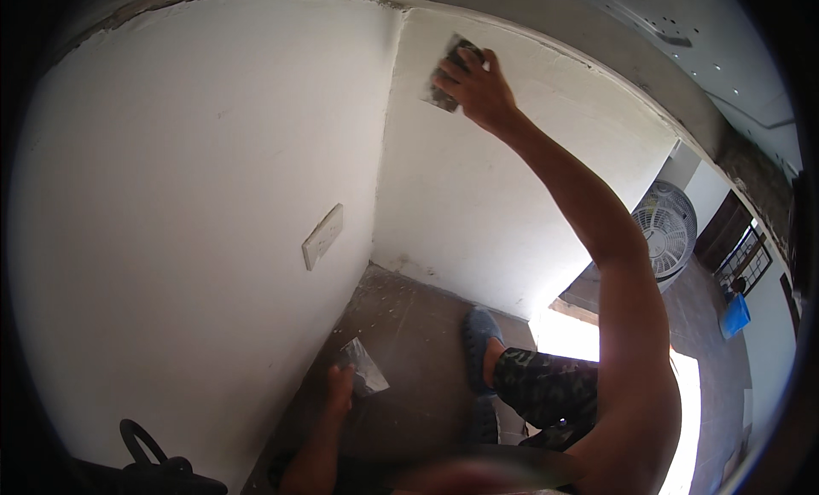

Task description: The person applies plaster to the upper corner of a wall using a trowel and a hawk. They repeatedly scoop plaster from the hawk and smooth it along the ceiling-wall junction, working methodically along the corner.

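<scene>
My right arm reaches up and forward. The fingers of my right hand (478, 81) spread over the back of a flat, dark rectangular plate (445, 96) with whitish smears. It lies against or very close to the upper part of a white wall (495, 171), near the inside corner. Whether it is a blade or a sanding pad cannot be made out. Low on the left, my left hand (339, 386) is closed on a putty knife (365, 369). Its wide metal blade shows above the floor; the fist hides its handle.
A white wall socket plate (322, 236) sits on the left wall (188, 196). Pale crumbs dot the brown floor (409, 324) by the corner. Above hangs a grey panel (682, 34). Beyond the wall's end stand a round fan (665, 230) and a blue bucket (734, 316).
</scene>
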Demonstrator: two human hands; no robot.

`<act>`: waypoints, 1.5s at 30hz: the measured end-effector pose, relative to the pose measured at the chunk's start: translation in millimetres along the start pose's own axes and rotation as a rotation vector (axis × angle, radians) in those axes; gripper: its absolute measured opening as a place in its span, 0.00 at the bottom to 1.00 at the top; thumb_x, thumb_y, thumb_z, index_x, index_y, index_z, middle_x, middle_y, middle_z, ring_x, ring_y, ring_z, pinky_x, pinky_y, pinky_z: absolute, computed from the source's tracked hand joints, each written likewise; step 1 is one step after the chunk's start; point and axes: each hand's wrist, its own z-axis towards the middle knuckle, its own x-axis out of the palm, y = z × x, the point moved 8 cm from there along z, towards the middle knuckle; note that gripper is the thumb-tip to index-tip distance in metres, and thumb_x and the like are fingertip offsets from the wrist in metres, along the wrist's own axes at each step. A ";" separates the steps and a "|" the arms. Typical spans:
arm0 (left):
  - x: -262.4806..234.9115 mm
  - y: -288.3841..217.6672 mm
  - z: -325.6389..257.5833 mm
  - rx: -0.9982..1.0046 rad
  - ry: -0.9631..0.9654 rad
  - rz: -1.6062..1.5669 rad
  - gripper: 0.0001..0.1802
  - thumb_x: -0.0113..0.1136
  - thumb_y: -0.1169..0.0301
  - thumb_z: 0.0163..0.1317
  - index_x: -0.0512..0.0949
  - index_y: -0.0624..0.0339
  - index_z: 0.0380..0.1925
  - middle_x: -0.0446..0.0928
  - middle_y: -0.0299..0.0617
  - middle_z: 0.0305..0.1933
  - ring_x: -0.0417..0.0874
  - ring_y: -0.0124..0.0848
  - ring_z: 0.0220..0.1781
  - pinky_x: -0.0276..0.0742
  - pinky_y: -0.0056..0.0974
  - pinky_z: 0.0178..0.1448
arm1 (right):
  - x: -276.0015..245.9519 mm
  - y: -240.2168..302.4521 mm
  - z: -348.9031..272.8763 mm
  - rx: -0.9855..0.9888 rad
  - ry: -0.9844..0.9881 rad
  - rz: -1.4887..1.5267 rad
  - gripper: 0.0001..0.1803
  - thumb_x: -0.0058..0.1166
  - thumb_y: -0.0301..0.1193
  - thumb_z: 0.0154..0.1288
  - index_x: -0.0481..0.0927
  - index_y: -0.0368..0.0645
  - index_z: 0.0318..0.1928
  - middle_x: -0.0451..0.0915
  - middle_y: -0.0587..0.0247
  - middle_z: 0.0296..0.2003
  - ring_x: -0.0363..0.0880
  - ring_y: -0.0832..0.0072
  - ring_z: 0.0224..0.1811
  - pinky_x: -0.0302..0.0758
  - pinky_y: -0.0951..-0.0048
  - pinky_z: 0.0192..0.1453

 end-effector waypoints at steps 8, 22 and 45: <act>-17.1 2.0 2.0 0.045 -0.024 -0.055 0.10 0.60 0.70 0.64 0.74 0.65 0.41 0.77 0.41 0.40 0.78 0.28 0.42 0.75 0.40 0.46 | 42.9 -7.4 12.3 0.068 0.241 -0.207 0.16 0.63 0.34 0.55 0.84 0.55 0.46 0.78 0.71 0.52 0.69 0.62 0.59 0.63 0.47 0.64; 5.6 -6.2 -7.7 -0.069 0.026 0.016 0.13 0.63 0.70 0.61 0.73 0.63 0.42 0.74 0.38 0.38 0.75 0.27 0.41 0.73 0.40 0.45 | -23.1 -75.5 -64.7 0.350 0.028 -0.332 0.18 0.56 0.30 0.60 0.77 0.48 0.53 0.76 0.67 0.43 0.75 0.71 0.41 0.74 0.67 0.31; -8.1 -3.0 -9.4 0.023 -0.007 -0.028 0.09 0.60 0.70 0.63 0.70 0.62 0.32 0.72 0.37 0.32 0.71 0.25 0.35 0.71 0.39 0.38 | 44.8 50.5 -36.5 0.113 0.337 -0.195 0.22 0.58 0.36 0.60 0.79 0.45 0.55 0.75 0.65 0.47 0.71 0.70 0.46 0.73 0.66 0.40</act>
